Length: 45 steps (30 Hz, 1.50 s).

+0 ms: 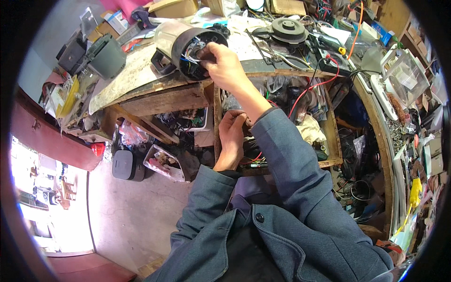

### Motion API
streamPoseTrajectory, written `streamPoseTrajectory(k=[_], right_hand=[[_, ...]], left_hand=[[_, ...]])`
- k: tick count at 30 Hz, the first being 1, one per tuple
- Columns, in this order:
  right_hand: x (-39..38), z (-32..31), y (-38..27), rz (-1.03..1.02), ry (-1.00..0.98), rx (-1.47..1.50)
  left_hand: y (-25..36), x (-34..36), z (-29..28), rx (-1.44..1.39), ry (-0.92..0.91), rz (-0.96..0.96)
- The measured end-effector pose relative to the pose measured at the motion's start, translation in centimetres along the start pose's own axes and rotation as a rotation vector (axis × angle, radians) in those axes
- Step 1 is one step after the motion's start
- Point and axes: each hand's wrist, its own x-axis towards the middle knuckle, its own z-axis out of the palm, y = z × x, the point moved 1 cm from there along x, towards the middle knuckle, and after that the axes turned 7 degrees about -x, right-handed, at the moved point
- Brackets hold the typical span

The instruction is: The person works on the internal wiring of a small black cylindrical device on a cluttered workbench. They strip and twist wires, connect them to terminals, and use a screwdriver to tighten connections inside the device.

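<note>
An electric kettle-like appliance (170,40) with a pale body and a dark handle lies on its side at the bench's front edge. Its open dark base faces me, and white and blue wires (189,59) and small parts show inside. My right hand (223,65) reaches into that base with thumb and fingers pinched together beside the wires; what lies between the fingertips is hidden. Lower down, my left hand (231,135) is over the open drawer (336,141). Its fingers are curled together, and anything they hold is too small to name.
A dark round lid-like part (287,31) lies on the cluttered bench, with a dark green-grey pot (106,56) at left. A red cable (314,85) crosses the drawer, which holds bags and tools. On the floor stand a dark bin (127,165) and a white box (164,163).
</note>
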Motion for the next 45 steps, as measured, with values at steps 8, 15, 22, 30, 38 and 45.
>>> streamPoseTrajectory(k=[8, 15, 22, 30, 38, 45], right_hand=[[-1.4, -0.3, -0.6, 0.074, 0.022, 0.175], [-3.0, 1.5, -3.6, 0.038, 0.122, -0.06], [-2.7, 0.3, -3.1, -0.074, 0.079, -0.099], [-0.4, -3.2, -0.7, -0.156, -0.032, 0.015], [1.3, -4.8, 1.3, 0.23, -0.146, 0.721], [1.4, -3.5, 1.9, 0.205, -0.18, 0.771]], left_hand=[[-0.7, 0.4, -1.0, 0.022, -0.028, -0.01], [-0.4, -0.1, -1.5, 0.03, -0.077, 0.006], [-0.9, 0.2, -1.6, -0.009, -0.051, -0.034], [-0.6, 0.1, -1.6, 0.054, -0.028, -0.019], [0.1, -0.2, -1.0, 0.107, 0.018, -0.063], [0.2, -0.2, -0.9, 0.111, 0.01, -0.053]])
